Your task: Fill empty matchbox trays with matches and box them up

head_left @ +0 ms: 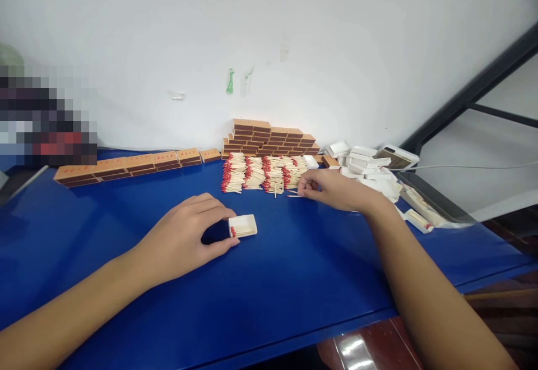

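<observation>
My left hand (191, 238) grips the left end of a small white matchbox tray (247, 220) between thumb and fingers. Several red-tipped matches lie inside along the tray's near side. My right hand (321, 186) is at the right end of the loose match piles (275, 174), its fingertips pinched on matches by the rightmost pile. Single matches poke out below those fingers, heads to the left. The piles sit side by side, most of the red heads facing left.
Filled-looking orange matchboxes (256, 139) are stacked against the wall, with a row of more matchboxes (126, 163) to the left. White trays (370, 165) lie heaped at the right, beside a phone (395, 157). Another tray with matches (419, 220) is near the table's right side.
</observation>
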A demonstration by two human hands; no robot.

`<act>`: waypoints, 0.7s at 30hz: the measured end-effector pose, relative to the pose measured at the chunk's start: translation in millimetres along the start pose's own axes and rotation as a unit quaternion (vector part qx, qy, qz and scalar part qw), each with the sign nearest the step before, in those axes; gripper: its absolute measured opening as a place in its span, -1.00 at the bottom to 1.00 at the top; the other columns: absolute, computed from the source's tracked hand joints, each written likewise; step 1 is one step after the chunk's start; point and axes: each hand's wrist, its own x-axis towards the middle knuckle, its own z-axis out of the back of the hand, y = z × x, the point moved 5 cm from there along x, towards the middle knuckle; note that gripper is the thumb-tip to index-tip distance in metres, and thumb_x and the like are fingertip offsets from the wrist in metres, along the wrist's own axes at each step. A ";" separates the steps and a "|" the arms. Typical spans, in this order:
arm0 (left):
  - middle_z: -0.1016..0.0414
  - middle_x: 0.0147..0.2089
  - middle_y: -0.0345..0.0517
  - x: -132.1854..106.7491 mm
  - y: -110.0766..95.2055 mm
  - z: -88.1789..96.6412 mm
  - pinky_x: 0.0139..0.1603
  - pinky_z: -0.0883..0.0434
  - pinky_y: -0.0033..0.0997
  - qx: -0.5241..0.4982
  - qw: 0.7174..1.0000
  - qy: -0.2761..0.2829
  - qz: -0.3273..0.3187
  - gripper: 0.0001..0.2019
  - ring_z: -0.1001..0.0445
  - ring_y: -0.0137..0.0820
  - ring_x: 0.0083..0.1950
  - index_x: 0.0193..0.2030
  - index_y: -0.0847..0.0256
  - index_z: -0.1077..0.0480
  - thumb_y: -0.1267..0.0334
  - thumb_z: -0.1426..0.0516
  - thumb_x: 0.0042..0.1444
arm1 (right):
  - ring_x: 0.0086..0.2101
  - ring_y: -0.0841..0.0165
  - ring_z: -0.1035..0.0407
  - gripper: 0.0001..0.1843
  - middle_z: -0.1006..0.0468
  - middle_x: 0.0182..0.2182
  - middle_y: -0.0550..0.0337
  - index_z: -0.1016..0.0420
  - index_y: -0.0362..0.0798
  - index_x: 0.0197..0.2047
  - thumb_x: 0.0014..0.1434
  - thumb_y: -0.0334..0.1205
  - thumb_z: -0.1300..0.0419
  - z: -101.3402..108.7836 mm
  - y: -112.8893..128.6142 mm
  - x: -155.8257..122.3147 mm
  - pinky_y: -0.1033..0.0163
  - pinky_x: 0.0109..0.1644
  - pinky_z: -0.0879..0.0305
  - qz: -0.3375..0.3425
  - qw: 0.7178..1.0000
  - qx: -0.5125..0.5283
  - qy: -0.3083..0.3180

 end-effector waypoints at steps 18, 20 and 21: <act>-0.69 -0.03 -0.06 0.1 -0.5 -0.6 0.08 -0.51 -0.12 0.005 1.000 0.010 -0.004 -0.71 -0.59 -0.19 0.03 0.11 0.17 -0.58 0.07 -0.26 0.39 | -0.35 0.28 -0.44 -0.82 -0.65 -0.30 0.11 -0.59 -0.04 -0.22 0.34 -0.15 -0.21 -6.1 -0.5 0.8 0.22 -0.29 -0.26 0.006 1.000 0.015 0.016; -0.68 -0.02 -0.07 -0.1 -0.5 -0.9 0.08 -0.51 -0.11 0.006 1.000 0.011 -0.007 -0.72 -0.59 -0.19 0.04 0.11 0.18 -0.58 0.08 -0.26 0.39 | -0.35 0.28 -0.45 -0.82 -0.65 -0.30 0.11 -0.58 -0.03 -0.22 0.36 -0.17 -0.19 -7.0 2.7 0.3 0.22 -0.29 -0.27 0.011 1.000 0.011 0.022; -0.68 -0.02 -0.08 -0.2 -0.6 -0.9 0.09 -0.51 -0.11 0.006 1.000 0.011 -0.008 -0.72 -0.59 -0.19 0.04 0.11 0.18 -0.58 0.08 -0.27 0.39 | -0.35 0.29 -0.45 -0.82 -0.64 -0.31 0.11 -0.58 -0.03 -0.23 0.37 -0.18 -0.18 -7.2 5.3 -0.2 0.22 -0.29 -0.26 0.016 1.000 0.008 0.026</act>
